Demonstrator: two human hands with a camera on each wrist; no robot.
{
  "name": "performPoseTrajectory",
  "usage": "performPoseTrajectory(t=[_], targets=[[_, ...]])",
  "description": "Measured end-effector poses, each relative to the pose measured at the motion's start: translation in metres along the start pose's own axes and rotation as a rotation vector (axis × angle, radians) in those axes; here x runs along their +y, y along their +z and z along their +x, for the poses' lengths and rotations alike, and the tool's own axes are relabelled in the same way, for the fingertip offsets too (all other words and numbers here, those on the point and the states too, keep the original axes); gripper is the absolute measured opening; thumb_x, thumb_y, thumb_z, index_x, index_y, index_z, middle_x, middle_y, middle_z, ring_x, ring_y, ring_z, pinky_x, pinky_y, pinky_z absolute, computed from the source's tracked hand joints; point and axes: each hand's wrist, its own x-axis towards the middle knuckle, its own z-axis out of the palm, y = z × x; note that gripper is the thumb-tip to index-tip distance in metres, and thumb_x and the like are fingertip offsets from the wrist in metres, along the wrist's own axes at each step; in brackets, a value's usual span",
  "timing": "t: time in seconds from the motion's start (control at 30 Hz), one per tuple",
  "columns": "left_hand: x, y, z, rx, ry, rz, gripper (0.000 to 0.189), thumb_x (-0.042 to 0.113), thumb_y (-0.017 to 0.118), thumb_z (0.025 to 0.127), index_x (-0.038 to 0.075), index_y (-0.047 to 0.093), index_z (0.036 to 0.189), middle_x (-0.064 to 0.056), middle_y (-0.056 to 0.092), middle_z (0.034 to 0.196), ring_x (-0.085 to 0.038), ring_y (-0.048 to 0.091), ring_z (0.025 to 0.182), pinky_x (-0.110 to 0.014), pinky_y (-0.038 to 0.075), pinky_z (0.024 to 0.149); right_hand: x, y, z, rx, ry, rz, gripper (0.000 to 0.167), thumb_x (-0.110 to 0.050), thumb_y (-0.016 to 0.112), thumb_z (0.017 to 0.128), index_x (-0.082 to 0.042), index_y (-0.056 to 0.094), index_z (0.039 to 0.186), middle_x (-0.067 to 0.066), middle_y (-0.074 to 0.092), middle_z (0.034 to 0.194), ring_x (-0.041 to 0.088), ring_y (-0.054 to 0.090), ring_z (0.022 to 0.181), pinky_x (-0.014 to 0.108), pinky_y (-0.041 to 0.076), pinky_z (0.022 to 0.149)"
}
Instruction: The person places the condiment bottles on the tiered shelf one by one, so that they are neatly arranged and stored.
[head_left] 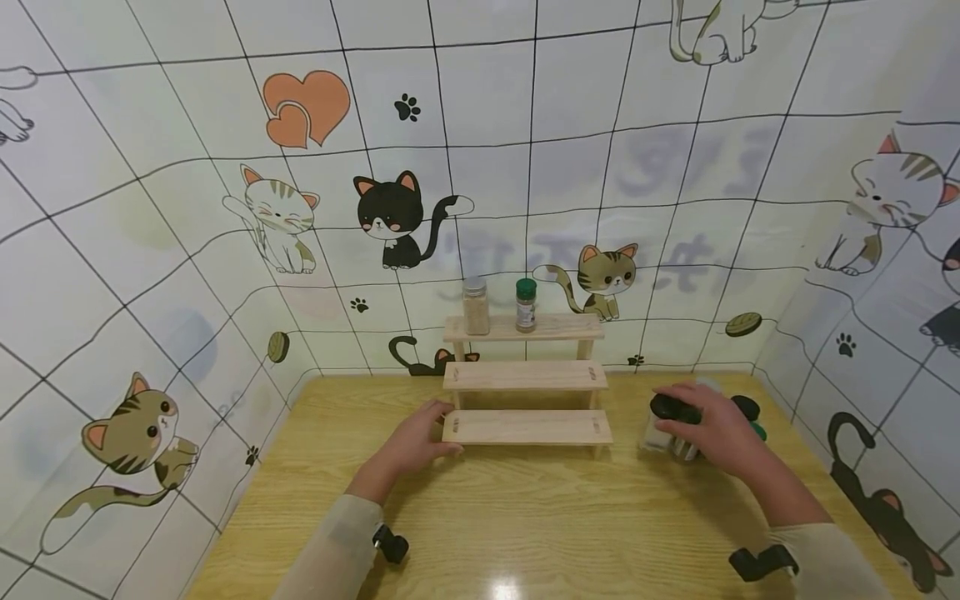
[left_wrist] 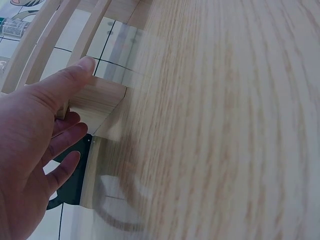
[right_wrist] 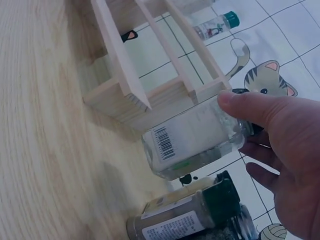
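Note:
A three-tier wooden rack stands before me. My left hand holds the left end of its lowest board, the thumb over the board and fingertips under its edge. A clear, squarish spice jar with a pale label and barcode is in my right hand, gripped round its dark lid. The jar appears raised, beside the rack's right end. On the top tier stand a jar of tan spice with a greyish lid and a small green-lidded bottle.
More spice jars cluster under and behind my right hand, including one with a green lid and one with a black lid. The wooden tabletop meets cat-patterned walls at the back and sides.

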Motion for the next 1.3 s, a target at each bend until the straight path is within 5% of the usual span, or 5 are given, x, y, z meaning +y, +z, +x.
performPoseTrajectory(t=[0.23, 0.47, 0.67, 1.1, 1.3], targets=[[-0.002, 0.001, 0.001, -0.001, -0.002, 0.016, 0.070, 0.038, 0.091, 0.095, 0.011, 0.060, 0.151, -0.004, 0.062, 0.140, -0.029, 0.064, 0.126, -0.054, 0.055, 0.105, -0.011, -0.005, 0.004, 0.017, -0.004, 0.083, 0.061, -0.031, 0.080, 0.105, -0.010, 0.060, 0.159, 0.021, 0.057, 0.152, 0.045, 0.064, 0.125, 0.055, 0.059, 0.090], [-0.001, 0.001, -0.001, -0.001, 0.000, -0.007, 0.070, 0.037, 0.091, 0.095, 0.010, 0.060, 0.151, -0.005, 0.062, 0.140, -0.031, 0.064, 0.127, -0.055, 0.054, 0.105, -0.018, -0.007, 0.016, 0.050, -0.095, 0.159, 0.052, -0.017, 0.083, 0.103, -0.010, 0.066, 0.152, 0.009, 0.064, 0.131, 0.011, 0.072, 0.107, 0.025, 0.062, 0.082], [-0.002, 0.001, 0.000, 0.001, 0.006, -0.007, 0.071, 0.038, 0.091, 0.095, 0.009, 0.059, 0.151, -0.005, 0.062, 0.140, -0.031, 0.064, 0.127, -0.055, 0.055, 0.105, -0.032, -0.013, 0.027, 0.031, -0.098, 0.236, 0.052, -0.014, 0.082, 0.103, -0.009, 0.065, 0.152, 0.010, 0.062, 0.130, 0.018, 0.075, 0.109, 0.027, 0.063, 0.081], [-0.003, 0.003, 0.000, -0.008, -0.009, 0.022, 0.073, 0.040, 0.090, 0.095, 0.010, 0.058, 0.153, -0.005, 0.061, 0.142, -0.030, 0.064, 0.128, -0.054, 0.054, 0.106, -0.049, -0.021, 0.069, 0.090, -0.176, 0.253, 0.052, -0.009, 0.085, 0.100, -0.006, 0.067, 0.149, 0.011, 0.063, 0.131, -0.001, 0.062, 0.112, 0.011, 0.054, 0.091], [-0.004, 0.003, 0.000, -0.007, -0.020, 0.015, 0.074, 0.042, 0.089, 0.096, 0.012, 0.057, 0.156, -0.004, 0.060, 0.144, -0.029, 0.063, 0.130, -0.053, 0.054, 0.107, -0.061, -0.026, 0.090, 0.082, -0.204, 0.270, 0.053, -0.008, 0.083, 0.102, -0.003, 0.064, 0.151, 0.014, 0.064, 0.132, 0.014, 0.066, 0.116, 0.011, 0.053, 0.092]])
